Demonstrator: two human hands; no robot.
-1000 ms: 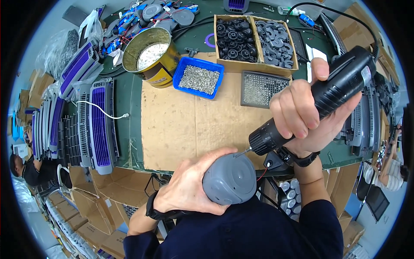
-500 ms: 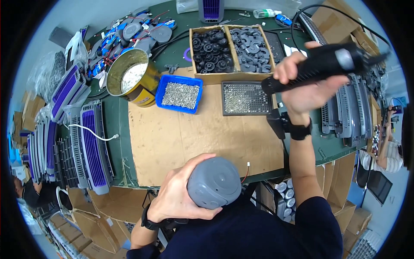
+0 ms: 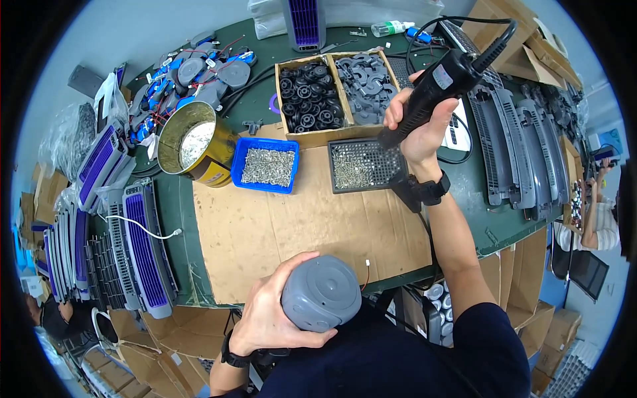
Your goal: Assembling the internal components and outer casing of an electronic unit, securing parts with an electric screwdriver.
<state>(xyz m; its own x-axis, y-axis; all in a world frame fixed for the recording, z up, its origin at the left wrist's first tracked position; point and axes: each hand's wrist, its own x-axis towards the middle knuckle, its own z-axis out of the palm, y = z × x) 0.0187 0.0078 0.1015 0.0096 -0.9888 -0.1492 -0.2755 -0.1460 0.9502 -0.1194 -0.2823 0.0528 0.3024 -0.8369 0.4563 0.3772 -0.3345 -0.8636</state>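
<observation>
My left hand (image 3: 260,315) is wrapped round a grey, rounded plastic housing (image 3: 322,292) at the near edge of the cardboard sheet (image 3: 265,225). A thin wire with a small white plug (image 3: 367,263) sticks out beside it. In my right hand (image 3: 424,139) is a black electric screwdriver (image 3: 434,89), its cable rising from the upper end. Its lower end points down left above a black perforated tray (image 3: 388,174) partly filled with small screws (image 3: 350,167); the tip is blurred, and contact I cannot tell.
Left of the tray stand a blue bin (image 3: 265,143) of metal screws and a yellow-black can (image 3: 222,159). Behind them, a divided cardboard box (image 3: 318,138) holds black wheels and grey clips. Purple-grey panels (image 3: 147,252) line the left, grey panels (image 3: 507,146) the right.
My right hand has swung left and tilted the electric screwdriver, bringing its lower end over the screw tray. My left hand keeps hold of the grey housing. The whole view has shifted slightly.
</observation>
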